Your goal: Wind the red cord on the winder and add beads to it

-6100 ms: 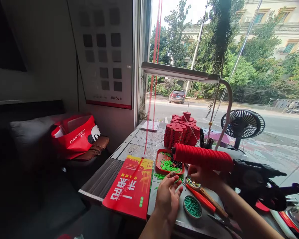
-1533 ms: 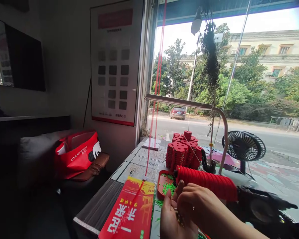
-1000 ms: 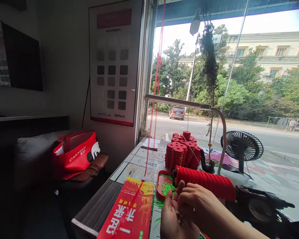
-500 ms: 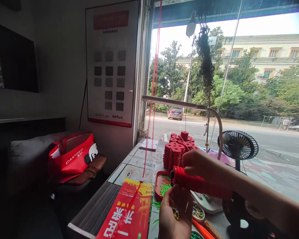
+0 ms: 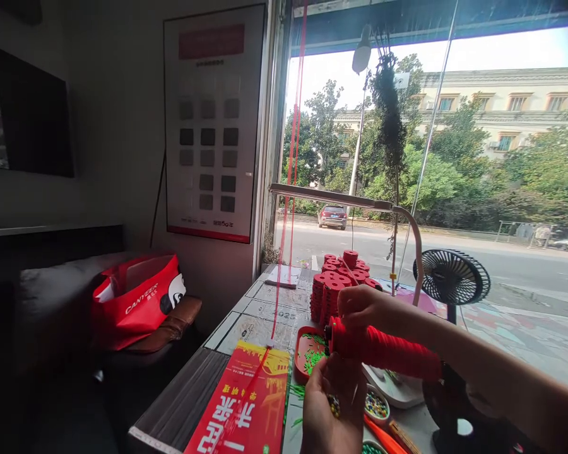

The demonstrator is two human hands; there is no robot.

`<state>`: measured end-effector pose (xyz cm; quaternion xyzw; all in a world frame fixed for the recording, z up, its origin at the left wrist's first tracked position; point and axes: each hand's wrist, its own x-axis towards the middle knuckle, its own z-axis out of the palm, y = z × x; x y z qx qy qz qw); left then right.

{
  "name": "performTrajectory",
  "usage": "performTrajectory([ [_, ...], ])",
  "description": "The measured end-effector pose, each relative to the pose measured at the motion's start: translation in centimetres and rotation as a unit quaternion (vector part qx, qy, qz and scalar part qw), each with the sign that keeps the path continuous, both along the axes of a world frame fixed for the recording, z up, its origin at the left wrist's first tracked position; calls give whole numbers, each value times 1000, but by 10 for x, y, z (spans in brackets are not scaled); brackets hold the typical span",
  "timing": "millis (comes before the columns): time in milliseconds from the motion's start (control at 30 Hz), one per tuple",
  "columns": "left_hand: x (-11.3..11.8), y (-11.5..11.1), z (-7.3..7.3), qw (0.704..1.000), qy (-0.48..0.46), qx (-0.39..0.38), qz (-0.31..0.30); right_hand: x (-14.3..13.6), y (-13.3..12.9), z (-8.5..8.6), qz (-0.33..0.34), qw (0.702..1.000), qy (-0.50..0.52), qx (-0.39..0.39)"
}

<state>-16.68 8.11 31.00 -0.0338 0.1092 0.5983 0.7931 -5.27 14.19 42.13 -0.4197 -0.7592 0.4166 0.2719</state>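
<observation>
A long red cylinder (image 5: 392, 350), ridged along its length, lies sideways over the right part of the table. My right hand (image 5: 360, 307) is closed over the near side of its left end, fingers pinched; what they grip is too small to tell. Below that end is my left hand (image 5: 331, 403), palm up with curled fingers close under the cylinder; small multicoloured beads (image 5: 334, 405) show in the palm. Left of the cylinder, a red tray (image 5: 303, 360) holds green pieces. A bowl of mixed beads (image 5: 376, 403) stands right of my left hand.
Stacks of red discs (image 5: 329, 293) stand behind my hands. A lamp arm (image 5: 414, 233) and black fan (image 5: 452, 277) are at the right. A red-yellow printed sheet (image 5: 246, 397) lies at the left. Red cords (image 5: 291, 157) hang to the table; an orange tool (image 5: 383, 435) lies in front.
My right hand has shifted slightly left and down along the cylinder's end. The left hand stays nearly in place.
</observation>
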Motion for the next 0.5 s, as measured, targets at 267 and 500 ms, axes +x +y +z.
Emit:
performTrajectory([
  [267, 0, -2, 9, 995, -37, -95, -6, -5, -3, -6, -7, 999, 4, 39],
  [500, 0, -1, 9, 994, -48, -97, -8, -7, -5, -8, 1, 997, 2, 75],
])
